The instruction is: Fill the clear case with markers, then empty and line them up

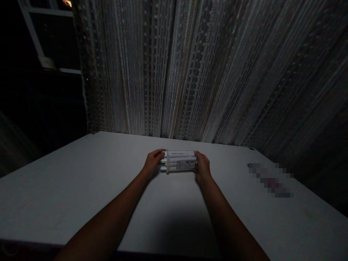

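Note:
A pack of white markers (182, 158) lies on its side between my two hands, over the middle of the table. At its left end, coloured tips in green, yellow and blue stick out past a pale, clear rim. A printed label is on the pack's near side. My left hand (153, 162) is closed on that left end, thumb and fingers at the topmost marker. Around the right end my right hand (203, 166) is closed, its fingertips partly hidden behind the pack. Whether the pack touches the tabletop, I cannot tell.
The white table (108, 203) spreads out on all sides of my hands. A blurred-out, pixelated object (272, 181) lies toward its right edge. A striped curtain (174, 72) hangs along the back edge. The room is dim, with a window frame (51, 12) at upper left.

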Demonstrator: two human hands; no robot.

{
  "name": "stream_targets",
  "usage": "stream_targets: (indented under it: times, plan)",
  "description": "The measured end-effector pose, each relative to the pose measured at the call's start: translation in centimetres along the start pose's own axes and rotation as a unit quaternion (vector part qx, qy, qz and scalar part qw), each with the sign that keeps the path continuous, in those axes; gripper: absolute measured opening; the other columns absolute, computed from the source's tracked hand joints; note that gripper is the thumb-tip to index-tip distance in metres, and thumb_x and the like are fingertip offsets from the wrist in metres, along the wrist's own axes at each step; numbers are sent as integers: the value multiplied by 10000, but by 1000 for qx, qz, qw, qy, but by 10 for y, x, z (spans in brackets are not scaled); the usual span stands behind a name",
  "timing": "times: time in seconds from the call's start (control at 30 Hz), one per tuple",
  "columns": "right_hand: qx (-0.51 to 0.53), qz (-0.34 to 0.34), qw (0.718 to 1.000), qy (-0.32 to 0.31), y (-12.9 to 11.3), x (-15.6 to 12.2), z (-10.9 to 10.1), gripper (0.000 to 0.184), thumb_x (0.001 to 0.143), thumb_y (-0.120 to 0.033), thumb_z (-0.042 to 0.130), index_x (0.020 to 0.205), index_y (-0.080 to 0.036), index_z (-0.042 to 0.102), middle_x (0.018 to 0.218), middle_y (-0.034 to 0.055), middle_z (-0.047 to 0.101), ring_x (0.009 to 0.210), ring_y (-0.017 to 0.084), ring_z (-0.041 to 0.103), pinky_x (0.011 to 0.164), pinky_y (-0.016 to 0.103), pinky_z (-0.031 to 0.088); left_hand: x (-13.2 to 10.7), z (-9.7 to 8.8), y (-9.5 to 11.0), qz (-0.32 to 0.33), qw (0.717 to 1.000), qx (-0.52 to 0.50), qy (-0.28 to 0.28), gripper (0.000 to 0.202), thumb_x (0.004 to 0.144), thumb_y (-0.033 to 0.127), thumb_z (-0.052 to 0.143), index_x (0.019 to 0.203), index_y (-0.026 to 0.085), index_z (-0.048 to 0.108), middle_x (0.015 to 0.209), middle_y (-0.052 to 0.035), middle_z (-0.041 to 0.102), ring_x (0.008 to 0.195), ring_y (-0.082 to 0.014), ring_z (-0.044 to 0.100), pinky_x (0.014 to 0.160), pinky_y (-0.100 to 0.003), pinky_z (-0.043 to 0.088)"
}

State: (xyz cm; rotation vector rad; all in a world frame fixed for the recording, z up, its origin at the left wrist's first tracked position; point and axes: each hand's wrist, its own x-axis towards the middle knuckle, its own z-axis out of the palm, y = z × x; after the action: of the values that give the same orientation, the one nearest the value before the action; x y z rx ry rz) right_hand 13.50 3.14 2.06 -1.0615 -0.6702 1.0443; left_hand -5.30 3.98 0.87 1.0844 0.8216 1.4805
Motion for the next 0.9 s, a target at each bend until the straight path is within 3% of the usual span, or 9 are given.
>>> stream_targets:
  times: [0.63,0.9]
  plan:
    - [0,-5,1000,-2,1,2,2,308,617,-354,608,856,-186,509,539,-66,522,390,97,457,327,190,276,1,-2,-3,-2,1000,-7,2,405,522,354,722,835,112,637,722,-34,603,599,-158,561,542,-298,480]
    - [14,2,1000,3,2,1,1,302,617,-351,609,850,-188,509,541,-66,522,416,94,475,350,178,319,3,-6,-5,8,1000,-17,-9,409,525,293,723,889,127,635,736,-14,580,625,-149,560,582,-293,470]
